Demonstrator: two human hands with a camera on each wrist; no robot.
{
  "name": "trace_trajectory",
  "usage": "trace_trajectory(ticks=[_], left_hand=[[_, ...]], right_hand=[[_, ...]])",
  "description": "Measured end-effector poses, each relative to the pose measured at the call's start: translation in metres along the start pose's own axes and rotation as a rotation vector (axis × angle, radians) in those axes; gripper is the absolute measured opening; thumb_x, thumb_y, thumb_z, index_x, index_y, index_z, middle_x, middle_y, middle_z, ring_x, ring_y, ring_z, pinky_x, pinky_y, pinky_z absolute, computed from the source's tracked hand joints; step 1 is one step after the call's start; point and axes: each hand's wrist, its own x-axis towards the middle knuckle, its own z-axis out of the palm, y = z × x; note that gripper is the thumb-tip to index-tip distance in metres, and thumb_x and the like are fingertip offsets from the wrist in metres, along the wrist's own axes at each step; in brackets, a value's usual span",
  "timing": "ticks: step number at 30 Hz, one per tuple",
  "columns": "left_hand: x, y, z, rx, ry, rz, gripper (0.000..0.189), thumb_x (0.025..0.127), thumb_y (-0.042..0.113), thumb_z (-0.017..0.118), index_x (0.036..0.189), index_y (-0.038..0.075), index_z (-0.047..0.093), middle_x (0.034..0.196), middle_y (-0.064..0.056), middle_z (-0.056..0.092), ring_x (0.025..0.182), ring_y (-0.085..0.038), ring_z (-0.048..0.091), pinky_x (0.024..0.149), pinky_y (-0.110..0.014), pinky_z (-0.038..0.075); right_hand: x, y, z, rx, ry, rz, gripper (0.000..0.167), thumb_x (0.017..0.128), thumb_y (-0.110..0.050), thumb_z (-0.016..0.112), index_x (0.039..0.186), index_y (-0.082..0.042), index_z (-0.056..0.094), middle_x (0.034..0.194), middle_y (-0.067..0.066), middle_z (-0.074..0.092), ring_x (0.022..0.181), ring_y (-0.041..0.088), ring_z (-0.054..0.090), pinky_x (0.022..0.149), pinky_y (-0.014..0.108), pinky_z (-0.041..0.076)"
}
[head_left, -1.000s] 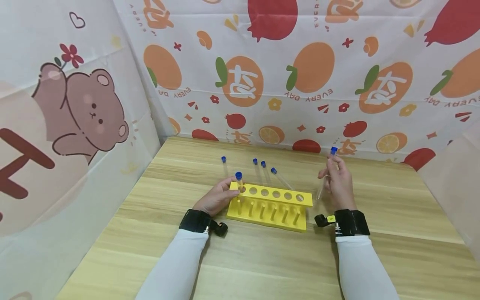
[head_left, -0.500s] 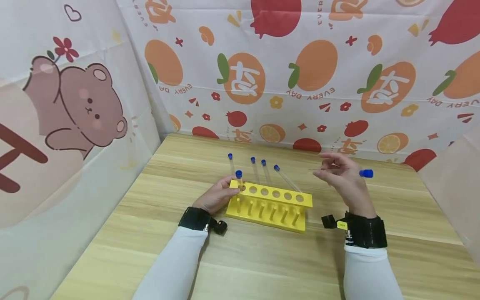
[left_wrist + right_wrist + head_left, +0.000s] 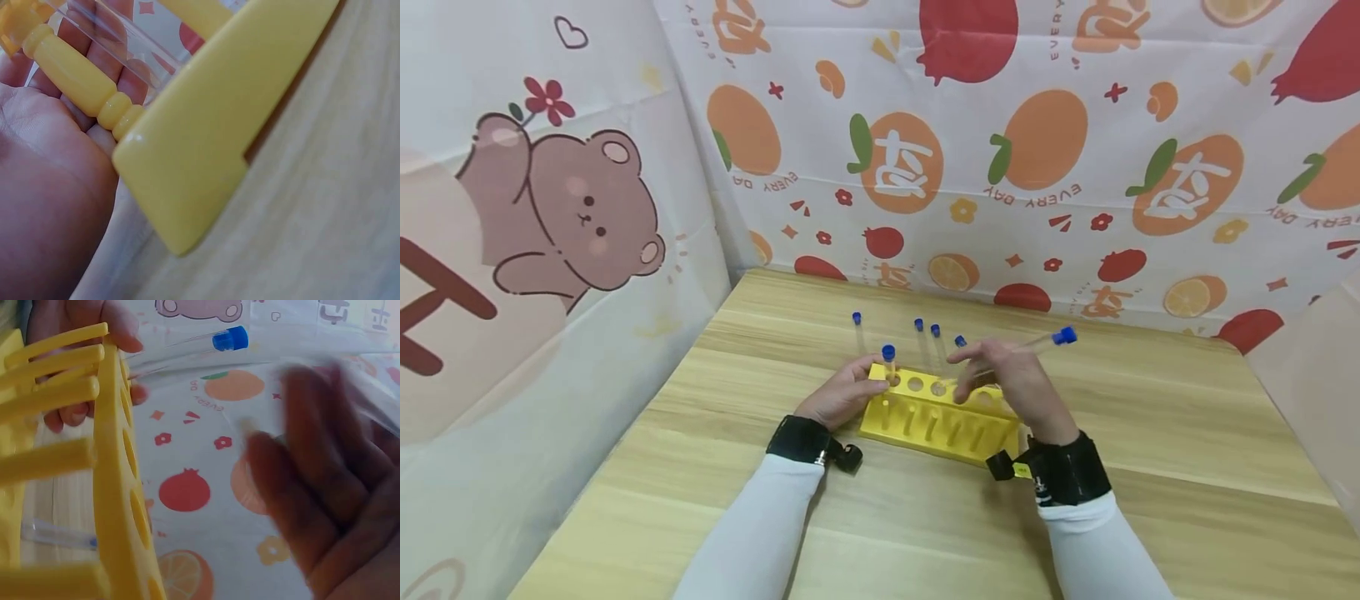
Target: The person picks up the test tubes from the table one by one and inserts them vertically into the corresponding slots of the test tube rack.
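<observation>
My left hand (image 3: 842,396) grips the left end of a yellow test tube rack (image 3: 917,398), thumb on its top board. In the left wrist view, the palm (image 3: 47,181) lies beside a turned rack post (image 3: 78,75), fingers behind it. One blue-capped test tube (image 3: 889,352) stands upright in the leftmost hole. Over the rack's right half, my right hand (image 3: 1018,383) pinches another clear test tube (image 3: 1037,342), tilted nearly flat. Its blue cap (image 3: 1064,335) points right, past the back of the hand. The right fingers are blurred in the right wrist view.
Behind the rack lie several loose blue-capped tubes, among them a tube at far left (image 3: 857,318), two in the middle (image 3: 919,325) and one partly hidden by the right hand (image 3: 960,341). A printed cloth (image 3: 970,150) hangs along the wooden table's (image 3: 1187,433) back edge.
My right hand has carried its tube from right of the rack to over it, and the tube has turned from upright to nearly flat. My left hand keeps its grip on the rack.
</observation>
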Motion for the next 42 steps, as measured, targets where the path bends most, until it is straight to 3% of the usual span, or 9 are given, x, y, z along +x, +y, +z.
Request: trace_trajectory(ticks=[4,8,11,15,20,25,28,33,42], left_hand=[[0.001,-0.002,0.001,-0.001,-0.013,-0.024,0.017,0.095,0.014,0.058,0.11,0.02,0.06,0.114,0.0,0.056,0.113,-0.019,0.049,0.102,-0.036,0.035],[0.002,-0.001,0.0,0.001,-0.013,-0.03,0.016,0.095,0.016,0.059,0.11,0.018,0.059,0.112,-0.001,0.056,0.113,-0.02,0.048,0.101,-0.037,0.034],[0.002,0.0,-0.001,0.002,-0.006,-0.023,0.016,0.095,0.016,0.059,0.111,0.018,0.059,0.112,-0.001,0.057,0.113,-0.021,0.048,0.101,-0.038,0.034],[0.004,-0.001,0.0,0.002,-0.013,-0.03,0.018,0.094,0.016,0.059,0.112,0.02,0.06,0.116,0.0,0.056,0.115,-0.021,0.049,0.103,-0.038,0.034],[0.005,-0.001,0.0,0.006,-0.013,-0.028,0.02,0.094,0.015,0.058,0.114,0.019,0.059,0.112,0.0,0.056,0.114,-0.021,0.048,0.103,-0.039,0.032],[0.005,0.001,-0.001,0.013,0.003,-0.025,0.021,0.095,0.013,0.057,0.114,0.019,0.059,0.114,-0.001,0.056,0.114,-0.021,0.048,0.104,-0.04,0.032],[0.005,0.002,-0.001,0.012,0.005,-0.028,0.018,0.095,0.013,0.057,0.112,0.02,0.059,0.113,-0.001,0.056,0.114,-0.021,0.048,0.103,-0.039,0.033],[0.006,0.001,-0.002,0.006,-0.005,-0.026,0.013,0.096,0.014,0.057,0.107,0.021,0.059,0.113,0.0,0.055,0.112,-0.02,0.049,0.099,-0.036,0.037],[0.009,0.0,-0.004,0.017,-0.001,-0.035,0.019,0.095,0.015,0.058,0.113,0.017,0.058,0.116,-0.002,0.056,0.112,-0.019,0.05,0.101,-0.037,0.037]], right_hand=[[0.006,0.009,0.009,0.007,-0.084,0.145,0.027,0.101,-0.023,0.054,0.113,-0.001,0.066,0.097,0.012,0.072,0.083,0.03,0.07,0.077,0.039,0.059],[0.015,0.02,0.026,0.019,0.038,0.219,0.025,0.085,-0.016,0.076,0.094,-0.002,0.058,0.081,0.007,0.058,0.068,0.023,0.058,0.062,0.028,0.052],[0.023,0.028,0.041,0.034,0.132,0.228,0.024,0.087,-0.014,0.074,0.091,-0.003,0.053,0.072,0.005,0.048,0.059,0.015,0.045,0.053,0.023,0.039],[0.024,0.035,0.051,0.051,0.186,0.212,0.008,0.095,-0.009,0.062,0.098,-0.002,0.06,0.075,0.008,0.056,0.061,0.017,0.051,0.054,0.022,0.041],[0.025,0.04,0.051,0.019,0.182,0.149,0.022,0.101,-0.012,0.051,0.098,0.002,0.067,0.08,0.016,0.065,0.071,0.029,0.057,0.061,0.026,0.046],[0.026,0.041,0.05,0.027,0.212,0.134,0.038,0.103,-0.018,0.042,0.086,0.002,0.07,0.079,0.021,0.062,0.07,0.023,0.051,0.064,0.026,0.044],[0.026,0.042,0.052,-0.011,0.261,0.14,0.034,0.102,-0.017,0.045,0.086,0.002,0.069,0.077,0.019,0.059,0.067,0.017,0.047,0.061,0.024,0.04],[0.026,0.043,0.06,-0.119,0.348,0.154,0.006,0.092,-0.007,0.061,0.098,-0.007,0.063,0.072,0.008,0.051,0.054,0.014,0.04,0.048,0.022,0.033],[0.027,0.045,0.06,-0.248,0.284,0.161,0.014,0.087,-0.015,0.071,0.097,-0.013,0.062,0.077,0.003,0.052,0.065,0.019,0.048,0.054,0.024,0.038]])
